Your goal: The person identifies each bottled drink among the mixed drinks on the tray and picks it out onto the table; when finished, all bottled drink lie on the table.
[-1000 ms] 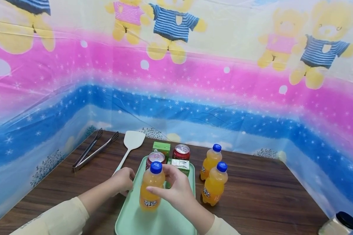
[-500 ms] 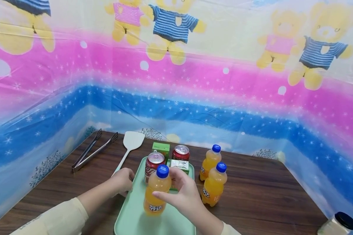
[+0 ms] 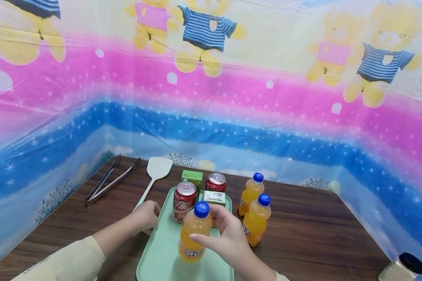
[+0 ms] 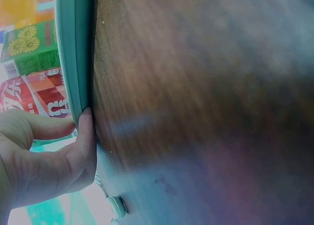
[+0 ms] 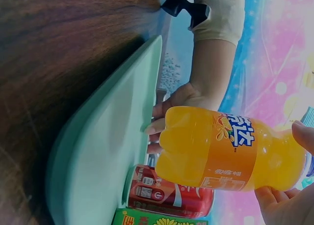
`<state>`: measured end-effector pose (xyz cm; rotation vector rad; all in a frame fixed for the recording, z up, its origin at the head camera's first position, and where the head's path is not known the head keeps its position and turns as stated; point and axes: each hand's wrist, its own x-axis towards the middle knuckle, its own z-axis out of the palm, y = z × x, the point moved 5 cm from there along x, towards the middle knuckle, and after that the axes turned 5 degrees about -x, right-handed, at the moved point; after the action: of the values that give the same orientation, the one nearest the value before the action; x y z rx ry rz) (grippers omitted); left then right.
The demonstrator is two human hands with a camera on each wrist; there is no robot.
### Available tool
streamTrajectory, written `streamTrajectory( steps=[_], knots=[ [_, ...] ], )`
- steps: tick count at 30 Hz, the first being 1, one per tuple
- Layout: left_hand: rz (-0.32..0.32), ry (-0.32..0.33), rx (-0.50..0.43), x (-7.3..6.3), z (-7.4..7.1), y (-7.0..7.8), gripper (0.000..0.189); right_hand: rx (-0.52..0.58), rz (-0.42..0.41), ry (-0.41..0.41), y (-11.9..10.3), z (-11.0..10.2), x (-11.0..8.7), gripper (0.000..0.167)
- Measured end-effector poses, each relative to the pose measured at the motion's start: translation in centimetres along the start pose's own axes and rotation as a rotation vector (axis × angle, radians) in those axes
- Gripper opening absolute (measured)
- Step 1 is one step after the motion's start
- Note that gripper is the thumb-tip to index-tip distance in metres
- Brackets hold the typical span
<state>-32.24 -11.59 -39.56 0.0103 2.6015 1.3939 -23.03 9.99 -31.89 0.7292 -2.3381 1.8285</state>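
Note:
My right hand [image 3: 228, 236] grips an orange soda bottle [image 3: 195, 234] with a blue cap near its neck. The bottle is upright over the front half of a pale green tray [image 3: 158, 257]; in the right wrist view its base is apart from the tray floor. At the tray's left side my left hand [image 3: 147, 216] pinches the rim [image 4: 73, 53] between thumb and fingers. Behind the bottle on the tray stand a red soda can [image 3: 184, 201] and a green drink carton [image 3: 214, 197]. Another red can [image 3: 216, 182] and green carton [image 3: 192, 177] stand behind those.
Two more orange soda bottles [image 3: 256, 220] stand on the wooden table [image 3: 313, 234] right of the tray. A white spatula [image 3: 158, 169] and metal tongs [image 3: 109, 183] lie at the back left. A black-lidded jar [image 3: 404, 267] is at the front right corner.
My right hand has carried the bottle to the right and toward me over the tray, uncovering more of the front red can. The left hand stays at the tray's rim.

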Motion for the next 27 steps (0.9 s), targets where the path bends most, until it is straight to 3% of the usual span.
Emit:
streamTrajectory(
  steps=[27],
  knots=[
    [-0.025, -0.003, 0.003, -0.2, 0.0, 0.1, 0.031, -0.043, 0.044, 0.041, 0.4, -3.4, -2.4, 0.055]
  ],
)
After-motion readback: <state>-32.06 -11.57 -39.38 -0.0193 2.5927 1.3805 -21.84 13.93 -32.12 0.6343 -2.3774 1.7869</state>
